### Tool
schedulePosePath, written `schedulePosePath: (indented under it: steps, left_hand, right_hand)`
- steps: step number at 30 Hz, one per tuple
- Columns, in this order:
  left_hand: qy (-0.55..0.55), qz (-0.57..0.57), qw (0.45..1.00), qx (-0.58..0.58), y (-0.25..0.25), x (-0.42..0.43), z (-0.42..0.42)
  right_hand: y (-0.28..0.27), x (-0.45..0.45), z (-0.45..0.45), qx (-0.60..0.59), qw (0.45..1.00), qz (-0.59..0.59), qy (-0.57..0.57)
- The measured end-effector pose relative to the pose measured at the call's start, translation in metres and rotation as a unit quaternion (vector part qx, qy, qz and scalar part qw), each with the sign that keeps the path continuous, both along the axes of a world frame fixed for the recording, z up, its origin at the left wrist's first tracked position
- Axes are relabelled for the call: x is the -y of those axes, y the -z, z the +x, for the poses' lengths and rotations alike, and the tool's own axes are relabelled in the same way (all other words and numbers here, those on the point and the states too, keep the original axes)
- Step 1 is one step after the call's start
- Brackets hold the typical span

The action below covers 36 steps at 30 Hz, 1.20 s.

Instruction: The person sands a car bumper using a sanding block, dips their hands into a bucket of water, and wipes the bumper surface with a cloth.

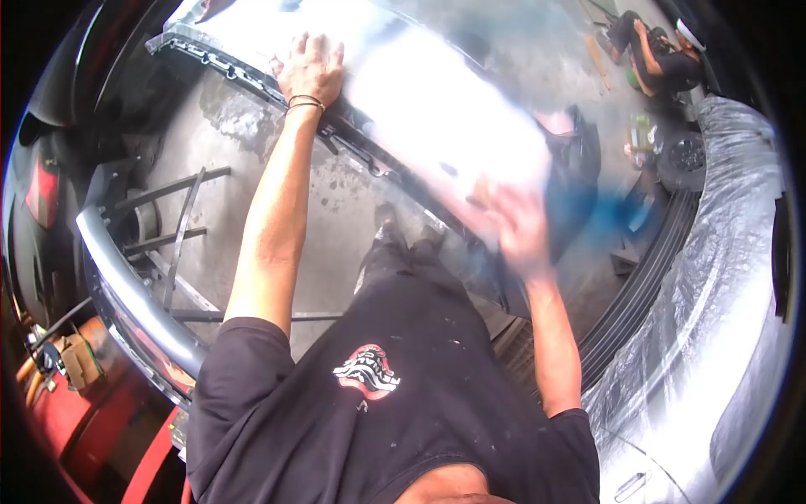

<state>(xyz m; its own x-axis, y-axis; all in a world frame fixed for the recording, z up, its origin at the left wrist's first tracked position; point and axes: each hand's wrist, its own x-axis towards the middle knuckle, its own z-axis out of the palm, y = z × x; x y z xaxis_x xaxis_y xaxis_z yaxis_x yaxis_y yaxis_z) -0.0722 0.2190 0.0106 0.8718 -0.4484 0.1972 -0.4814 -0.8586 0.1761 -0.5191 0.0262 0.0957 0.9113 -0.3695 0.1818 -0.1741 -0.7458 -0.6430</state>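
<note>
A long, shiny car body panel with a dark slotted edge lies across the view in front of me, much of its surface washed out by glare. My left hand rests on the panel near that edge, fingers stretched forward and holding nothing. Over the panel's right-hand end is my right hand, smeared by motion. Whether anything is in its fingers cannot be made out.
A curved silver bumper-like part and a dark metal frame stand at left. Crinkled plastic sheeting covers something large at right. Another person crouches at upper right, near a wheel. A cardboard box sits lower left.
</note>
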Motion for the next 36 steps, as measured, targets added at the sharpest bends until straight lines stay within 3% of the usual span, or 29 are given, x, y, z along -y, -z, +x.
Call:
schedulePosePath:
  steps: [1, 3, 5, 8, 12, 15, 16, 21, 24, 27, 30, 32, 35, 36]
  left_hand:
    - [-0.01, -0.003, 0.999, -0.033, -0.006, -0.002, -0.006]
    - [-0.014, -0.057, 0.998, -0.033, -0.011, -0.001, -0.004]
    - [-0.017, -0.053, 0.998, -0.025, 0.003, -0.003, 0.011]
    - [-0.017, -0.023, 0.999, -0.032, -0.002, -0.001, 0.002]
    - [-0.033, -0.021, 0.998, -0.049, -0.006, 0.0, 0.002]
    - [-0.031, -0.017, 0.997, -0.064, -0.013, 0.003, -0.007]
    - [-0.03, -0.007, 0.999, -0.045, -0.018, 0.004, -0.006]
    - [-0.014, 0.038, 0.998, -0.038, -0.027, 0.005, -0.001]
    - [0.039, 0.071, 0.997, 0.009, -0.007, -0.01, 0.017]
    - [0.052, 0.014, 0.998, -0.009, -0.021, -0.008, 0.016]
    - [0.04, -0.047, 0.998, -0.023, -0.02, -0.005, 0.017]
    - [0.04, -0.051, 0.998, -0.006, -0.01, -0.008, 0.021]
    - [0.044, -0.037, 0.998, 0.0, -0.006, -0.013, 0.022]
    - [0.033, -0.057, 0.998, 0.003, -0.01, -0.008, 0.019]
  right_hand:
    - [0.0, 0.005, 0.009, 0.0, 1.0, 0.003, -0.003]
    - [0.01, 0.03, 0.065, 0.05, 0.991, -0.102, -0.065]
    - [0.012, 0.041, 0.112, 0.083, 0.99, -0.102, -0.041]
    - [0.014, 0.046, 0.105, 0.073, 0.993, -0.087, -0.021]
    - [0.005, 0.035, -0.006, 0.032, 0.994, -0.074, -0.076]
    - [0.013, 0.044, -0.025, 0.018, 0.998, -0.043, -0.05]
    - [0.019, 0.057, -0.004, 0.056, 0.989, -0.114, -0.072]
    - [0.025, 0.099, 0.088, 0.091, 0.988, -0.122, 0.035]
    - [0.012, 0.089, 0.02, 0.066, 0.991, -0.109, -0.042]
    - [0.03, 0.085, -0.045, 0.001, 0.999, -0.052, 0.001]
    - [0.039, 0.119, 0.014, 0.041, 0.99, -0.121, -0.056]
    - [0.036, 0.137, 0.073, 0.024, 0.987, -0.159, -0.028]
    - [0.021, 0.121, 0.089, 0.027, 0.989, -0.143, 0.019]
    - [0.041, 0.121, 0.073, 0.067, 0.99, -0.126, -0.016]
